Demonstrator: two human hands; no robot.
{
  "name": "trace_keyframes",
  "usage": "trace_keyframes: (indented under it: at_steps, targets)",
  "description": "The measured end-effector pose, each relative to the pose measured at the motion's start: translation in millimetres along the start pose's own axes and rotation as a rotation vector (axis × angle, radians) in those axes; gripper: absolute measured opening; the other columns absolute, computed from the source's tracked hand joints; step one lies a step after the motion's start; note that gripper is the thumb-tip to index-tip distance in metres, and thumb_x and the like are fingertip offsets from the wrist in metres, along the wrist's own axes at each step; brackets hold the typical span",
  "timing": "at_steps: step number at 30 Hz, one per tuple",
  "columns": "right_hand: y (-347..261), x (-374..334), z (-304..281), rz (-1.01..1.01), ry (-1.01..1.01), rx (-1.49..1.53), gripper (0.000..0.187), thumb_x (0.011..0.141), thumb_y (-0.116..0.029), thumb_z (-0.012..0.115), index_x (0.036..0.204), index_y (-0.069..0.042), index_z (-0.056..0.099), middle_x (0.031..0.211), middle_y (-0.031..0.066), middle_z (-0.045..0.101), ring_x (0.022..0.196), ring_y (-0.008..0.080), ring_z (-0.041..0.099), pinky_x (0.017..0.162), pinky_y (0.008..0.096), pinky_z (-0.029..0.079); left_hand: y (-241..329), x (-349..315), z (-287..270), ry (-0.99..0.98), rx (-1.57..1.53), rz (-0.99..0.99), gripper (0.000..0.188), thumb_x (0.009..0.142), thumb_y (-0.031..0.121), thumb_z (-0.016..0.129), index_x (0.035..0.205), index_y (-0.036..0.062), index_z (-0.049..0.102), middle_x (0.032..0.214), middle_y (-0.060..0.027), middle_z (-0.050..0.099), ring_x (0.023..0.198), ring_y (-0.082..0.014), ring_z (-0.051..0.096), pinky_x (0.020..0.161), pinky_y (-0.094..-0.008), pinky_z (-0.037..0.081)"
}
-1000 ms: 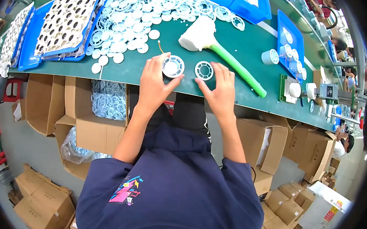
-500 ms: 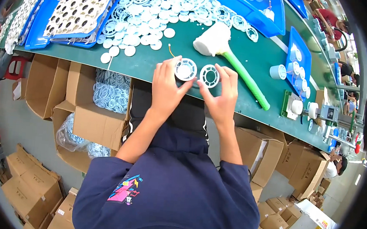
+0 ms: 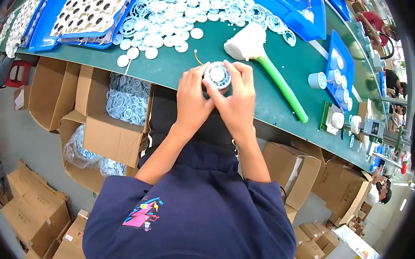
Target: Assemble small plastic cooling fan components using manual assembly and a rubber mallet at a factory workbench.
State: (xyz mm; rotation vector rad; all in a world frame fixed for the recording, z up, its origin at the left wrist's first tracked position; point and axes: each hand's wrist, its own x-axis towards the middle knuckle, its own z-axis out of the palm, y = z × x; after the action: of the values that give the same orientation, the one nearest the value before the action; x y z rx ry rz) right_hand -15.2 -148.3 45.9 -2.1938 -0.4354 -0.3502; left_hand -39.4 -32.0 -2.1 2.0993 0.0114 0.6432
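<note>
1. White cylindrical housing (image 3: pixel 222 88): just above the centre of the frame, between the two hands and at their fingertips, near the front edge of the green workbench (image 3: pixel 268 105).
2. Slotted ring (image 3: pixel 218 74): over the housing's upper end, its round face turned up toward the camera; whether it is fully seated cannot be told.
3. Axis: the housing's long axis runs roughly along the line of sight, so its face shows nearly as a full circle, with a little side wall below.
4. Thin orange wire (image 3: pixel 198 57): sticks out toward the upper left, beside the left fingertips.
5. Left hand (image 3: pixel 192 99): fingers closed on the housing's left side.
6. Right hand (image 3: pixel 238 95): thumb and fingertips clamped on the ring's rim, from the right and below.
7. White-headed mallet (image 3: pixel 269 69): right of the hands, green handle slanting toward the lower right.
</note>
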Motion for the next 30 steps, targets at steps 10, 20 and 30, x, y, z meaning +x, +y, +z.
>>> trace_keyframes:
  at_steps: [10, 20, 30]
  targets:
    - [-7, 4, 0, -0.021, -0.009, -0.112, 0.054, 0.080, -0.015, 0.088, 0.124, 0.007, 0.066, 0.118, 0.0188, 0.059, 0.099, 0.0328, 0.067, 0.079, 0.0391, 0.057, 0, -1, 2, 0.017, -0.024, -0.012, 0.063, 0.075, 0.018, 0.089, 0.130, 0.0005, 0.061, 0.120, -0.0151, 0.067, 0.109, -0.0355, 0.063, 0.092, -0.0445, 0.050]
    - [-12, -3, 3, 0.039, 0.004, -0.115, 0.057, 0.079, -0.018, 0.087, 0.124, 0.010, 0.063, 0.118, 0.0212, 0.056, 0.101, 0.0367, 0.064, 0.083, 0.0437, 0.055, 8, 0, 0, 0.083, -0.113, 0.017, 0.065, 0.080, 0.024, 0.089, 0.132, 0.0013, 0.060, 0.121, -0.0158, 0.067, 0.111, -0.0361, 0.064, 0.093, -0.0446, 0.051]
    - [24, 14, -26, -0.120, 0.067, -0.357, 0.061, 0.090, -0.022, 0.080, 0.140, 0.004, 0.056, 0.137, 0.0264, 0.054, 0.127, 0.0440, 0.054, 0.106, 0.0500, 0.046, 14, 0, -4, -0.001, -0.133, -0.071, 0.063, 0.083, 0.026, 0.087, 0.134, 0.0024, 0.059, 0.123, -0.0160, 0.066, 0.112, -0.0366, 0.064, 0.093, -0.0446, 0.053]
